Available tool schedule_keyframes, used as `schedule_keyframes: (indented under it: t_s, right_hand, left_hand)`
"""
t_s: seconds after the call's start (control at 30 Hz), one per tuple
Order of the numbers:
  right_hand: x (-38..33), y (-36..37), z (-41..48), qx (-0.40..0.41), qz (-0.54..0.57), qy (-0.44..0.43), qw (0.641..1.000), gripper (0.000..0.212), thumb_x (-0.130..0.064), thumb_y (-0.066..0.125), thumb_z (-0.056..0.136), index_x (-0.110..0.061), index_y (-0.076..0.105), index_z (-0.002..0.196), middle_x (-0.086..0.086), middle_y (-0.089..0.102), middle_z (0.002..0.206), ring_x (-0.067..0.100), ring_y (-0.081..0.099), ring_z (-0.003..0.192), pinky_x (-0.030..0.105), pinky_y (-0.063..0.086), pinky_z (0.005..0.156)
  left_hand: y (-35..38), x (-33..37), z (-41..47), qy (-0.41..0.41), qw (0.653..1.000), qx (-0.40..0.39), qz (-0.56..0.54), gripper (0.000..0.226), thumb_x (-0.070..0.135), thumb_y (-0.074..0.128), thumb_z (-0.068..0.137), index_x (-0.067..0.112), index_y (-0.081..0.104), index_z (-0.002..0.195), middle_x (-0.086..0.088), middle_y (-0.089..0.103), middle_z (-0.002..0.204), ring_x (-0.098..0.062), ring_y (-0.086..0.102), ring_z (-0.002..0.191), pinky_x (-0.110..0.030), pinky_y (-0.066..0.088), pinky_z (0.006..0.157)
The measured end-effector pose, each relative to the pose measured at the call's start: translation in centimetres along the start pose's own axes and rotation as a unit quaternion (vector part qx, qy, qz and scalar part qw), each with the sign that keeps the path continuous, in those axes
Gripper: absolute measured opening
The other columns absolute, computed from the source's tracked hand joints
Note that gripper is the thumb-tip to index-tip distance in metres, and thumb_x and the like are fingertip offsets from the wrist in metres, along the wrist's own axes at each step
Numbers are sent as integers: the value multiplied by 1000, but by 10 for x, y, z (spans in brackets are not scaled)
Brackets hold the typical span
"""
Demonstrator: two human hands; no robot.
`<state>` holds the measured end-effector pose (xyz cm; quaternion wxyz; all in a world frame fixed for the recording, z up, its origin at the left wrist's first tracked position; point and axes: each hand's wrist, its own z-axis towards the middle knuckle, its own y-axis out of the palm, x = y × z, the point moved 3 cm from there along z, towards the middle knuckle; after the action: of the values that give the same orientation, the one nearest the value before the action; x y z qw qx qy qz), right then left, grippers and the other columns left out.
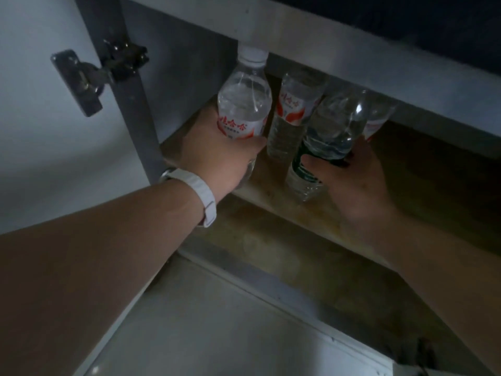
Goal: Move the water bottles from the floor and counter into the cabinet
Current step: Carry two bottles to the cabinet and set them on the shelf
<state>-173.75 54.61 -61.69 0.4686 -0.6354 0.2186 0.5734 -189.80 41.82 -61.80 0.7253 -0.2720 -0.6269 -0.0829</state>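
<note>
My left hand (pixel 217 150) grips a clear water bottle with a red-and-white label (pixel 244 101) and a white cap, held upright just inside the open cabinet (pixel 352 39) at its left side. My right hand (pixel 357 180) grips a bottle with a green label (pixel 325 142), tilted, over the cabinet's brown bottom shelf (pixel 406 172). Behind them stand two more red-labelled bottles: one (pixel 294 107) between my hands and one (pixel 376 118) partly hidden at the right. A white band sits on my left wrist.
The white cabinet door (pixel 40 118) stands open at the left with a metal hinge (pixel 89 74). The cabinet's top rail hangs low over the bottle caps. Light floor tiles (pixel 217 335) lie below the cabinet's front edge.
</note>
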Motion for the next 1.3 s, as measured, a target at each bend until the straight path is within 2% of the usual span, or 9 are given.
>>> schedule_keyframes:
  t_s: [0.23, 0.37, 0.6, 0.73, 0.83, 0.93, 1.07, 1.17, 1.3]
  right_hand:
    - [16, 8, 19, 18, -5, -43, 999, 56, -29, 83, 76, -31, 56, 124, -20, 65, 109, -10, 61, 99, 11, 50, 79]
    - [26, 13, 25, 29, 2, -51, 998, 61, -30, 82, 76, -28, 54, 131, -16, 65, 118, -2, 62, 107, 21, 52, 89]
    - [32, 15, 28, 18, -16, -46, 999, 61, -35, 78, 79, -33, 49, 132, -22, 60, 116, -10, 57, 104, 13, 46, 85]
    - [37, 10, 25, 4, -25, -18, 1000, 67, -41, 80, 76, -34, 48, 134, -18, 59, 127, -1, 57, 115, 31, 49, 99]
    - [42, 4, 19, -20, -43, 21, 999, 66, -40, 80, 77, -31, 49, 134, -13, 61, 124, 3, 60, 110, 33, 52, 95]
    - [45, -5, 10, -18, -61, 65, 996, 56, -45, 79, 74, -27, 56, 122, -10, 65, 113, 5, 64, 102, 33, 54, 90]
    - [32, -15, -17, -23, -58, 105, 992, 31, -34, 74, 82, -26, 62, 110, -13, 67, 100, 8, 64, 100, 24, 47, 81]
    - [10, -22, -49, -95, -158, 57, 981, 35, -36, 64, 91, -21, 58, 122, -14, 61, 101, 4, 59, 94, 18, 47, 80]
    - [-27, -30, -84, -138, -236, 61, 960, 54, -58, 56, 80, -29, 55, 126, -8, 58, 119, 12, 57, 111, 33, 46, 98]
  left_hand:
    - [21, -4, 21, 9, 1000, -8, -10, 50, 42, 84, 74, 33, 56, 115, 15, 67, 112, -10, 65, 106, -36, 54, 97]
    - [23, -10, 22, 36, 999, -16, 11, 59, 44, 84, 75, 31, 56, 125, 14, 66, 116, -8, 64, 107, -36, 55, 96]
    - [25, -22, 23, 50, 997, -36, 40, 65, 42, 84, 76, 28, 53, 132, 14, 64, 123, -9, 61, 113, -28, 49, 94]
    - [21, -32, 22, 54, 993, -85, 65, 60, 40, 80, 81, 33, 52, 133, 16, 65, 124, -9, 62, 114, -33, 51, 97]
    - [10, -40, 11, 45, 990, -114, 73, 54, 35, 79, 82, 36, 54, 130, 19, 66, 121, -6, 63, 113, -38, 51, 101]
    - [-5, -36, -9, 52, 987, -117, 98, 62, 37, 76, 87, 36, 47, 142, 27, 55, 127, 2, 53, 116, -25, 44, 100]
    - [-31, -27, -48, 75, 969, -142, 189, 64, 37, 66, 94, 32, 38, 151, 20, 45, 129, 5, 52, 82, 1, 34, 72]
    - [-52, -12, -80, 126, 939, -178, 267, 57, 44, 59, 95, 29, 44, 148, 5, 57, 133, -16, 61, 103, -22, 47, 82]
    - [-77, 17, -112, 222, 887, -207, 347, 57, 47, 52, 90, 13, 59, 135, -10, 61, 135, -36, 57, 119, -48, 53, 91]
